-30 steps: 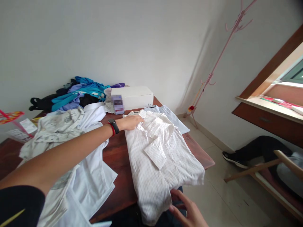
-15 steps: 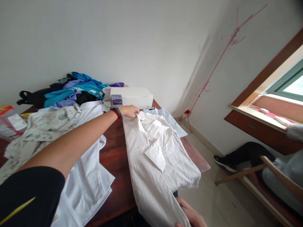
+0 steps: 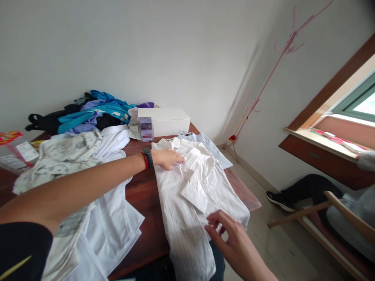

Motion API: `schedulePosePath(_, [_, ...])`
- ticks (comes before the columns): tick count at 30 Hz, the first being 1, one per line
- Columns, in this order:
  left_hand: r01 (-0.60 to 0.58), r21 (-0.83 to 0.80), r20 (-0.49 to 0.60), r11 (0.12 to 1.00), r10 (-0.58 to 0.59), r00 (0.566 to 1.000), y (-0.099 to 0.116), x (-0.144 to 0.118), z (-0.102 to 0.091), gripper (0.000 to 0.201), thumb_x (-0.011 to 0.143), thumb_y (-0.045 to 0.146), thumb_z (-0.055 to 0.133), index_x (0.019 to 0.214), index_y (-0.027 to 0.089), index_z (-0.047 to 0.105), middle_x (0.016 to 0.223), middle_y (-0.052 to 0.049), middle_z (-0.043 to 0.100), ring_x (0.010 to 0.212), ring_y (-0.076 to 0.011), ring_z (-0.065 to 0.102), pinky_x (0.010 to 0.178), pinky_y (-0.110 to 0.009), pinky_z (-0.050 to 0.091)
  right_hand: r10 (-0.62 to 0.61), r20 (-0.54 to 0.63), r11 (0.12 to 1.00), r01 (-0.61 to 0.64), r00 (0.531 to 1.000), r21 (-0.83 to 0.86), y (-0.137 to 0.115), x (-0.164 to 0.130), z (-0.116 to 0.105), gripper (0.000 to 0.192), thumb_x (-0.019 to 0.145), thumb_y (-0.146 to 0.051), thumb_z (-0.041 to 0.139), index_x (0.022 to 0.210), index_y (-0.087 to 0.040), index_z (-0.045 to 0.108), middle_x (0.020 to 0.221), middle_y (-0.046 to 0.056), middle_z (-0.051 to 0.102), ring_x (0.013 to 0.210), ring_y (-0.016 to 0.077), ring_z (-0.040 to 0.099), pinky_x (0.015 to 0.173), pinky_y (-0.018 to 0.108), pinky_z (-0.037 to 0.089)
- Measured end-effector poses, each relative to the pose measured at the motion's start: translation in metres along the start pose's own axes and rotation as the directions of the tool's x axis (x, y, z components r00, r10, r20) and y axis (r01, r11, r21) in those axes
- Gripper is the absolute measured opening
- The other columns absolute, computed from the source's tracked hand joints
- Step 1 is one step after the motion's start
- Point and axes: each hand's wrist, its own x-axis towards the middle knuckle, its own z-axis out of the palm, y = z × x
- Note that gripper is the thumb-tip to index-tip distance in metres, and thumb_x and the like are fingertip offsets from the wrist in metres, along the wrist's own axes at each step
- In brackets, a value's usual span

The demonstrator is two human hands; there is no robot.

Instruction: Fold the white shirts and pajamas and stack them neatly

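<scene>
Overhang invites a slide

The shirt [image 3: 181, 218] lies on the worktop [image 3: 143, 187] in front of the box [image 3: 168, 123], its near end hanging past the edge. That weight could drag the cloth down or skew its folds — more so if the left hand [image 3: 167, 159] merely rests near the collar; whether its grip pinches cloth, I cannot tell. The right hand [image 3: 227, 230] has a narrow, parted grip over the near part, nothing seen in it. The blue shirt [image 3: 218, 150], to the box's front right, touches the shirt and could shift along with it. White clothes [image 3: 114, 226], to the box's front left, crowd that side — the left forearm [image 3: 88, 179] crosses above and might ruffle them. A pile [image 3: 96, 113] fills the box's left.
</scene>
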Motion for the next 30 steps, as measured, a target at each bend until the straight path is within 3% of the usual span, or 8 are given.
schedulePosePath(2, [-0.020,0.009,0.046,1.000,0.019,0.999,-0.002,0.004,0.001,0.048,0.075,0.018,0.072,0.123,0.026,0.066,0.113,-0.004,0.073,0.104,-0.0248,0.064,0.093,-0.032,0.044,-0.104,-0.056,0.985,0.096,0.993,-0.141,-0.009,0.023,0.005,0.023,0.100,-0.035,0.059,0.118,-0.023,0.065,0.109,0.008,0.068,0.089,0.0221,0.069,0.077,0.034,0.058])
schedulePosePath(5, [-0.003,0.018,0.046,1.000,0.002,0.999,-0.007,0.008,0.002,0.052,0.074,0.022,0.077,0.124,0.023,0.064,0.120,-0.007,0.070,0.108,-0.0271,0.063,0.092,-0.033,0.044,-0.217,-0.084,0.917,0.173,0.973,-0.360,-0.015,0.055,0.019,0.050,0.091,-0.026,0.068,0.139,-0.024,0.056,0.124,0.013,0.064,0.097,0.0274,0.068,0.079,0.040,0.060])
schedulePosePath(10, [-0.018,-0.020,0.045,1.000,0.019,0.999,-0.010,0.009,0.005,0.056,0.074,0.020,0.078,0.127,0.022,0.061,0.124,-0.006,0.069,0.111,-0.0266,0.064,0.094,-0.034,0.044,-0.224,-0.150,0.906,0.149,0.963,-0.396,-0.007,0.084,0.023,0.047,0.091,-0.015,0.054,0.138,-0.018,0.057,0.110,0.012,0.069,0.098,0.0280,0.069,0.080,0.038,0.057])
schedulePosePath(15, [-0.008,-0.036,0.054,0.999,0.010,0.998,-0.010,0.012,0.005,0.053,0.073,0.020,0.081,0.121,0.023,0.061,0.121,-0.004,0.071,0.110,-0.0254,0.065,0.093,-0.035,0.042,0.015,-0.276,0.977,-0.073,0.961,-0.200,0.026,0.114,-0.031,0.035,0.095,-0.027,0.051,0.127,-0.021,0.064,0.086,0.004,0.074,0.074,0.0209,0.069,0.070,0.030,0.050])
schedulePosePath(20, [0.027,0.064,0.061,0.998,-0.031,0.998,-0.003,0.016,-0.001,0.050,0.070,0.021,0.083,0.115,0.023,0.062,0.110,-0.004,0.073,0.104,-0.0268,0.064,0.094,-0.038,0.039,0.205,-0.211,0.893,-0.271,0.956,-0.359,0.068,0.126,-0.079,0.043,0.095,-0.021,0.045,0.135,-0.015,0.062,0.104,0.012,0.075,0.096,0.0262,0.071,0.082,0.035,0.049])
schedulePosePath(22, [0.017,0.072,0.045,0.997,-0.020,0.999,-0.002,0.018,-0.003,0.046,0.066,0.021,0.085,0.108,0.024,0.065,0.104,-0.003,0.073,0.099,-0.0264,0.064,0.094,-0.039,0.037,0.142,-0.233,0.881,-0.230,0.962,-0.415,0.071,0.120,-0.081,0.043,0.099,-0.021,0.039,0.134,-0.016,0.063,0.119,0.015,0.072,0.107,0.0285,0.068,0.089,0.039,0.050])
schedulePosePath(26, [-0.010,0.054,0.078,0.999,0.006,0.997,-0.005,0.025,-0.003,0.029,0.063,0.021,0.086,0.085,0.024,0.068,0.093,-0.001,0.072,0.085,-0.0234,0.062,0.088,-0.038,0.038,-0.118,-0.150,0.901,0.042,0.982,-0.432,0.065,0.110,-0.063,0.039,0.104,-0.034,0.042,0.136,-0.022,0.062,0.133,0.013,0.064,0.121,0.0287,0.063,0.101,0.043,0.049])
schedulePosePath(30, [-0.029,0.024,0.089,0.999,0.027,0.996,-0.006,0.028,-0.005,0.026,0.058,0.020,0.087,0.070,0.023,0.064,0.080,0.000,0.070,0.075,-0.0214,0.060,0.074,-0.035,0.038,-0.171,-0.032,0.890,0.141,0.985,-0.433,0.068,0.114,-0.043,0.033,0.102,-0.036,0.053,0.129,-0.024,0.068,0.134,0.012,0.061,0.125,0.0297,0.061,0.108,0.048,0.048])
